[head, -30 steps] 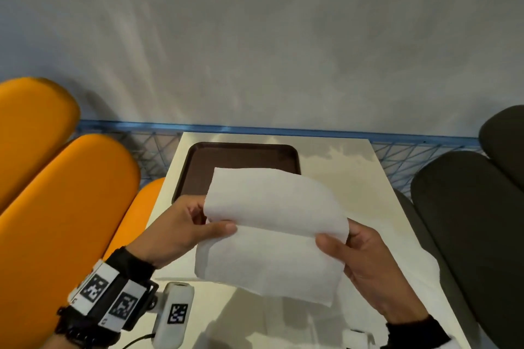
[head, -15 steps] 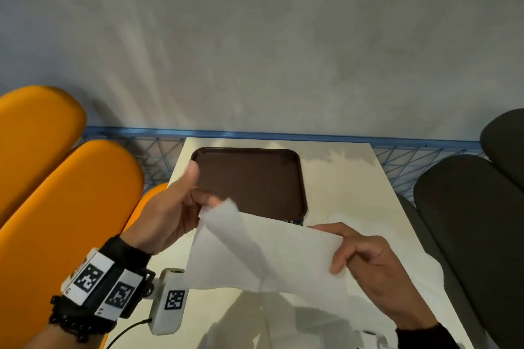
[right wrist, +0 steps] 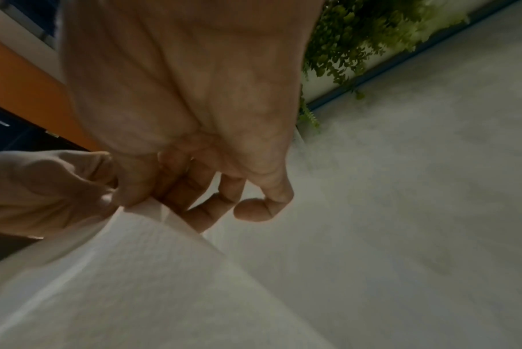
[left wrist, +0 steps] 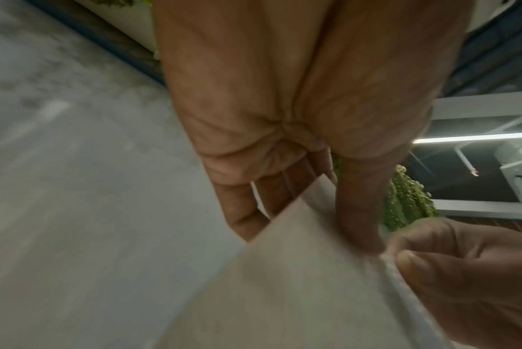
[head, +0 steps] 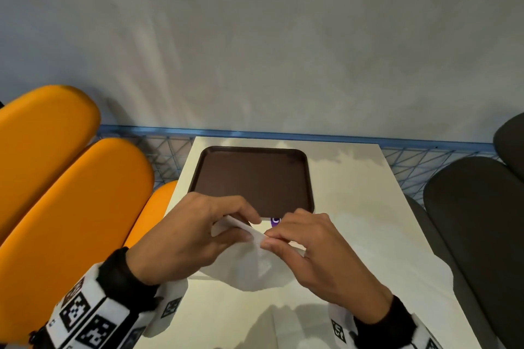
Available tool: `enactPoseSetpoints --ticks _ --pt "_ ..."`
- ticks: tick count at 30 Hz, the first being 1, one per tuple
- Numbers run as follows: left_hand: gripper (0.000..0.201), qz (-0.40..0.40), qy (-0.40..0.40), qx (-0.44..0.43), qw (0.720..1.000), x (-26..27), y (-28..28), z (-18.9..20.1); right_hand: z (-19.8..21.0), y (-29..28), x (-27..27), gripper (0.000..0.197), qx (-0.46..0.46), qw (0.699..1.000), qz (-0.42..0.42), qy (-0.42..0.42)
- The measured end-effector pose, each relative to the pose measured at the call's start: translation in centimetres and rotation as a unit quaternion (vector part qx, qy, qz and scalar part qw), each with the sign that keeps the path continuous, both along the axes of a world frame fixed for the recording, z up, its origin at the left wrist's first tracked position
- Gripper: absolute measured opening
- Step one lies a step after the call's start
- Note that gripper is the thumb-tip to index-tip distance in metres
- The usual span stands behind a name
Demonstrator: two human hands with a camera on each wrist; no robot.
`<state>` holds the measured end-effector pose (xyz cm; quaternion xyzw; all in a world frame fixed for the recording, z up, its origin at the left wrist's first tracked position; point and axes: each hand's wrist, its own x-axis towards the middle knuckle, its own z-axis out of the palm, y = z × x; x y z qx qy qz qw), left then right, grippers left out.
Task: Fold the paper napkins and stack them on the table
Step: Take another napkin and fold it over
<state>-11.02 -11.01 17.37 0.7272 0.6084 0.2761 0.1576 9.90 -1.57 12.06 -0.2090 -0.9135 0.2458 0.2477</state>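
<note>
A white paper napkin hangs doubled over above the cream table, held at its top edge. My left hand pinches that edge between thumb and fingers, and the napkin fills the lower part of the left wrist view. My right hand pinches the same edge just to the right, fingertips almost touching the left hand's. In the right wrist view the napkin drops away below the thumb and forefinger. More white napkin paper lies on the table under my right forearm.
An empty dark brown tray sits at the table's far left, just beyond my hands. A small purple item peeks out at its near edge. Orange seats flank the left, dark seats the right. A grey wall stands behind.
The napkin was held spread wide between both hands. The hands have come together, bringing its ends to meet, so it now hangs folded from one shared edge.
</note>
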Motion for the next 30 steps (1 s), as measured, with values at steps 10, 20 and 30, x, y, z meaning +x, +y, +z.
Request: enactPoseSetpoints --ticks 10,20,30 --pt "0.020 0.084 -0.127 0.025 0.988 0.4 -0.2 0.8 -3.8 0.3 3.7 0.024 -0.028 0.997 -0.053 -0.049" --pt "0.010 0.011 -0.090 -0.107 0.990 1.2 -2.8 -3.5 -3.6 -2.8 -0.8 0.045 -0.126 0.972 0.051 -0.189" --pt "0.044 0.092 -0.291 -0.299 0.904 -6.1 -5.2 -10.0 -6.9 -1.8 -6.4 0.043 -0.238 0.949 0.079 -0.190"
